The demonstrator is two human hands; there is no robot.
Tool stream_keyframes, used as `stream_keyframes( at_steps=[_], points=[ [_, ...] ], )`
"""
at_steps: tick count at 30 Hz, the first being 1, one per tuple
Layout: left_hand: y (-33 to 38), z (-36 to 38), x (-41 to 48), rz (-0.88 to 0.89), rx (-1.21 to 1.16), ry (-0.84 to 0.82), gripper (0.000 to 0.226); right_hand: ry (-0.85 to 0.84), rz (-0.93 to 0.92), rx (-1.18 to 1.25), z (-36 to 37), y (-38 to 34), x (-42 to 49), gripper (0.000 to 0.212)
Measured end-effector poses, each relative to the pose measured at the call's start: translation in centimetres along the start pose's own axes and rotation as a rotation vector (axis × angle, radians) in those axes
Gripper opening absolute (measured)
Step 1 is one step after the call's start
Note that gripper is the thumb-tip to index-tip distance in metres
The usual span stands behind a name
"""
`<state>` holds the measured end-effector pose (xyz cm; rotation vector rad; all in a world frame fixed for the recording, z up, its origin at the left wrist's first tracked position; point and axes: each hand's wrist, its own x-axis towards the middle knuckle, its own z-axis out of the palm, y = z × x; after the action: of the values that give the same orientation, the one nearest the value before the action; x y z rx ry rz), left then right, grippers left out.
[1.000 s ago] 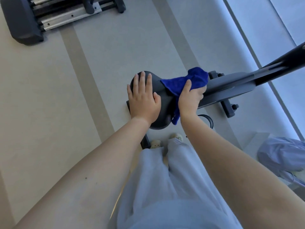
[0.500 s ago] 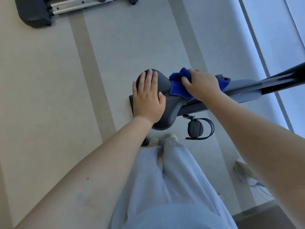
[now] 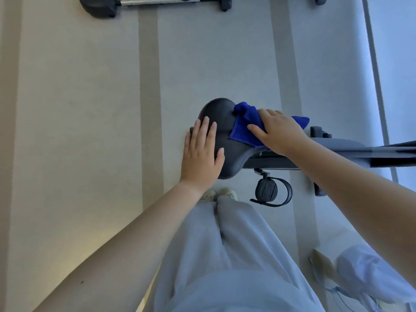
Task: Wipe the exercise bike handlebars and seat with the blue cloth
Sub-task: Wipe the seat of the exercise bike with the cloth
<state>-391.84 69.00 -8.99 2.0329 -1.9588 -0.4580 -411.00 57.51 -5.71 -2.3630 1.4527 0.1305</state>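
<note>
Blue cloth [image 3: 245, 129] lies bunched on the right-hand part of the black seat [image 3: 227, 140], one loose end poking out past the knuckles toward the bike frame [image 3: 351, 149]. The right hand [image 3: 278, 130] is spread flat on top of it, palm down and fingers extended, pressing the cloth against the padding rather than gripping it. The left hand [image 3: 200, 152] rests open on the seat's near-left edge, fingers together and pointing away from the person, thumb laid across the padding; it holds nothing. Between the two hands a bare strip of black saddle shows.

Grey frame tubing runs off to the right from under the seat, and the handlebars seem to lie beyond the edge of the view, though I can't be certain. Below the frame hangs a black pedal [image 3: 266, 190] with its strap looped around it. Pale grey trousers [image 3: 225, 255] fill the lower middle, with the light toes of shoes [image 3: 219, 194] just showing beneath the saddle. The floor [image 3: 90, 109] is pale with darker stripes. At the top edge sits the dark base of another machine [image 3: 101, 7].
</note>
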Motion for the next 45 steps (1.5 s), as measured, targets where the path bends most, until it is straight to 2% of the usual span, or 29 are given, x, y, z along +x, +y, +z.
stream_keyframes(
  at_steps=[3,7,10,13,18,21,23,26,28,30,32,38,43,45],
  points=[
    [0.3,0.1,-1.8,-0.027,-0.012,0.004,0.057,-0.014,0.068,-0.018,0.4,-0.8,1.7,0.044],
    [0.7,-0.1,-1.7,-0.067,-0.063,0.016,0.055,-0.044,0.103,0.161,0.6,-3.1,5.3,0.043],
    [0.2,-0.7,-2.1,-0.073,-0.074,0.023,0.053,-0.067,0.009,0.237,0.2,-4.6,7.4,0.042],
    [-0.1,-1.4,-2.7,-0.084,-0.092,0.019,0.056,-0.147,-0.116,0.163,-0.7,-5.5,8.9,0.037],
    [-0.3,-3.2,-0.9,-0.180,-0.150,0.132,0.059,-0.254,-0.241,0.237,-1.4,-6.1,9.2,0.035],
    [0.5,-4.7,2.7,-0.089,-0.146,0.152,0.057,-0.305,-0.065,0.590,-2.3,-4.8,8.1,0.047],
    [1.6,-5.4,5.9,0.000,-0.125,0.082,0.054,-0.284,0.055,0.807,-2.4,-3.5,7.5,0.047],
    [2.2,-4.8,9.4,0.084,-0.013,-0.114,0.047,-0.255,0.102,0.869,-2.0,-2.2,6.5,0.051],
    [1.7,-4.2,10.0,0.099,0.074,-0.158,0.044,-0.231,0.144,0.947,-1.7,-1.3,6.0,0.056],
    [1.5,-3.9,9.8,0.104,0.117,-0.102,0.042,-0.192,0.177,0.880,-1.4,-0.1,5.1,0.058],
    [1.7,-3.8,9.6,0.098,0.173,-0.057,0.040,-0.174,0.183,0.686,-0.7,0.9,3.8,0.055],
    [2.3,-3.8,9.3,0.113,0.390,-0.002,0.030,-0.097,0.003,0.341,0.6,0.8,2.0,0.054],
    [1.6,-4.4,7.5,0.116,0.374,0.047,0.017,-0.119,-0.066,0.299,-0.5,-0.2,3.1,0.058],
    [1.8,-5.0,6.5,0.085,0.332,0.008,0.018,-0.092,-0.112,0.327,-0.7,-0.6,3.3,0.059]
  ],
)
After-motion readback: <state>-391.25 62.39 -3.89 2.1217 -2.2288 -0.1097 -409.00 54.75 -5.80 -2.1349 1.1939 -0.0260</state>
